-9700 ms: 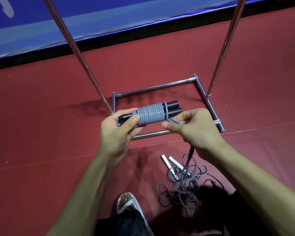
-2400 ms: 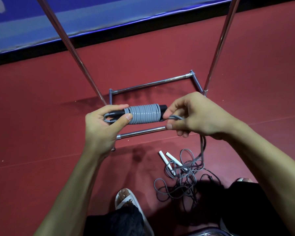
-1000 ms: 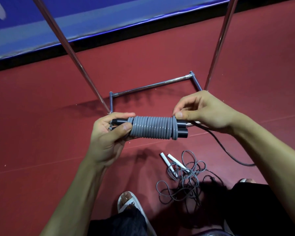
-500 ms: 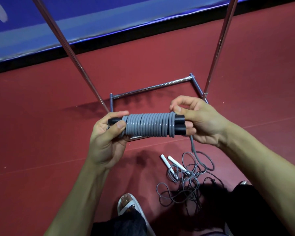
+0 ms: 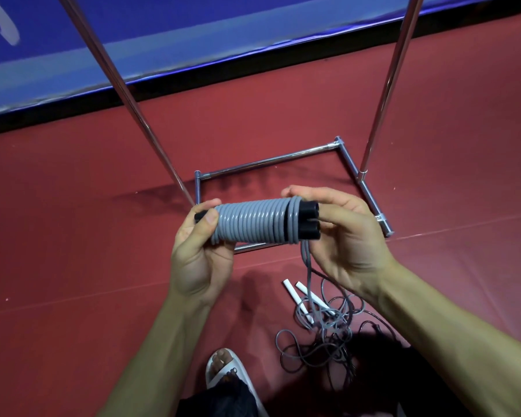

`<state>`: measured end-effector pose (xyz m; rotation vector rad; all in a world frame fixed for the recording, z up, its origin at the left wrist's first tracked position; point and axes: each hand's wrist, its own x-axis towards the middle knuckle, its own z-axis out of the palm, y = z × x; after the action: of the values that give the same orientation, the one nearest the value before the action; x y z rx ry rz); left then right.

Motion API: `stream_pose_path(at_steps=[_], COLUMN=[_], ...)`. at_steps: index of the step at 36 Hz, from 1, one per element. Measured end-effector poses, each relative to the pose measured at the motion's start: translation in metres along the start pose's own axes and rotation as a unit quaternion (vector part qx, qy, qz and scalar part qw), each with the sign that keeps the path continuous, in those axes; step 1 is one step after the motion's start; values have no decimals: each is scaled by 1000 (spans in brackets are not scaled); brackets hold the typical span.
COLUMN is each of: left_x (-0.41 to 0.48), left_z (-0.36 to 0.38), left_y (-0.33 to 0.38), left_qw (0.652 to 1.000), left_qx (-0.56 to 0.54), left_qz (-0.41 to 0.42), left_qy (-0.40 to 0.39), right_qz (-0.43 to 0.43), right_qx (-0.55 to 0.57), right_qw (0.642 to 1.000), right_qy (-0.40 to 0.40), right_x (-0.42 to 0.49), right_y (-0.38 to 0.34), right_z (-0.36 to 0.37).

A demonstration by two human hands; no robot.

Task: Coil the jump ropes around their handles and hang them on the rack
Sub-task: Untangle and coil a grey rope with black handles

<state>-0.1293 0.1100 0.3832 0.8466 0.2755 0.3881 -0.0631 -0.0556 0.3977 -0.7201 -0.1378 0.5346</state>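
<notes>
A grey jump rope (image 5: 253, 222) is wound in tight turns around its two black handles (image 5: 309, 219), held level in front of me. My left hand (image 5: 199, 254) grips the left end of the bundle, thumb on the coils. My right hand (image 5: 343, 236) holds the right end, fingers curled behind the black handle tips and round the last turns. A short grey tail (image 5: 307, 260) hangs down from the right end. On the floor below lies a second, tangled grey rope (image 5: 328, 329) with white handles (image 5: 295, 293).
The chrome rack stands just beyond my hands: its floor frame (image 5: 268, 161) on the red floor, and two uprights, the left pole (image 5: 124, 97) and the right pole (image 5: 388, 82), rising out of view. A blue wall banner (image 5: 193, 37) runs behind. My sandalled foot (image 5: 226, 368) is at the bottom.
More turns have gone onto the handles since the earliest frame. In the last second the long loose tail was wound in, and my right hand moved to cup the right end.
</notes>
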Motion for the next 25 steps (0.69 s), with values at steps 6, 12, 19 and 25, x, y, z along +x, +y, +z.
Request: stream_pose_path(at_steps=[6,12,19,25], left_x=[3,0,-2,-6], left_z=[-2,7,10,11], left_y=[3,1,-1,2], left_qw=[999,998,998,997], left_qx=[14,9,37,59], left_qz=[23,34,37,38], left_qy=[36,57,46,-27], right_qz=[-14,-111,-59,39], right_qx=[-43,-231,-267,-131], right_qw=[995,966,962,989], right_qy=[-94,-33,28,58], right_x=[-2,-3,0,6], right_y=[0,5,8,3], right_z=[-8,-6,-12,-7])
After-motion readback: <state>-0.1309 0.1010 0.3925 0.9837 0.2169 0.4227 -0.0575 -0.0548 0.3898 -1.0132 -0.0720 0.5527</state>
